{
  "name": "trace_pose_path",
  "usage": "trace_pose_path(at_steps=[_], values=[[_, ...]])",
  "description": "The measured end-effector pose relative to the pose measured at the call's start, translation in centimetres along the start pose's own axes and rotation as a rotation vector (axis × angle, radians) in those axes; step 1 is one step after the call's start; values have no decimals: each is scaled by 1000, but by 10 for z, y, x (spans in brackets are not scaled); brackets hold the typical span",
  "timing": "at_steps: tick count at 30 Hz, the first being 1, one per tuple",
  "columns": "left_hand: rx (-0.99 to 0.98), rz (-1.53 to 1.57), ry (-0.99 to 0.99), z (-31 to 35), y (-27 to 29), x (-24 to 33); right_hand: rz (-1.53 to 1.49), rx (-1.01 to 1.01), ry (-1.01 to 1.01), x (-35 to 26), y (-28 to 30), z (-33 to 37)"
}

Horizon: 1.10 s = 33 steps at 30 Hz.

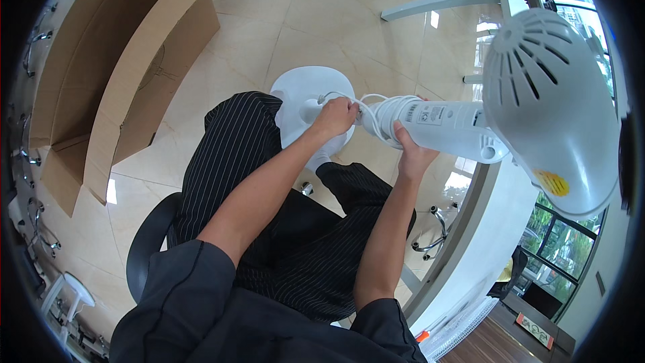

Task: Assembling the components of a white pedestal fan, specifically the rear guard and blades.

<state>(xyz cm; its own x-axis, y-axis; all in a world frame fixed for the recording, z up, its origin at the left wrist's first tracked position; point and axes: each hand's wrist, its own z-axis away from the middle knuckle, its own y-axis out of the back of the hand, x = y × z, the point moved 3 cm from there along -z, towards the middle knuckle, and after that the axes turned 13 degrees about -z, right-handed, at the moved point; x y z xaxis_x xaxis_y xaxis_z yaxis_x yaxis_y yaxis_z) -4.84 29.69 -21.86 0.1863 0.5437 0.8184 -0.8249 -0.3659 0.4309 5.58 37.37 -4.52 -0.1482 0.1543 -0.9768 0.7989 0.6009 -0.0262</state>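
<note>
A white lamp lies sideways before me, its vented, bell-shaped head [554,114] at the right and its tube-shaped body [450,124] reaching toward the middle. A white power cord [386,117] is wound in several loops around the body's left end. My right hand [415,151] grips the body from below, thumb over the cord loops. My left hand [336,119] is closed at the body's left end; what its fingers pinch is hidden. A loose end of the cord curves above that hand. Beyond it is a round white base [312,81], partly covered by my hand and leg.
A large open cardboard box [148,67] lies on the tiled floor at the left. To the right runs a white table [484,228]; another table leg [440,3] shows at the far right. I sit on a black chair [151,249].
</note>
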Motion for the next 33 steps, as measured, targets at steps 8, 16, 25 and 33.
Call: trace_pose_path(at_steps=[8,16,25,33], values=[[-162,927,141,9,3,-4,56,-58,12,-2,4,-4],[-86,736,-44,12,0,1,76,-62,10,-4,2,-4],[-65,524,274,11,-4,-32,67,-70,-16,-3,2,-2],[-224,644,124,96,13,-2,183,295,-102,-15,22,89]])
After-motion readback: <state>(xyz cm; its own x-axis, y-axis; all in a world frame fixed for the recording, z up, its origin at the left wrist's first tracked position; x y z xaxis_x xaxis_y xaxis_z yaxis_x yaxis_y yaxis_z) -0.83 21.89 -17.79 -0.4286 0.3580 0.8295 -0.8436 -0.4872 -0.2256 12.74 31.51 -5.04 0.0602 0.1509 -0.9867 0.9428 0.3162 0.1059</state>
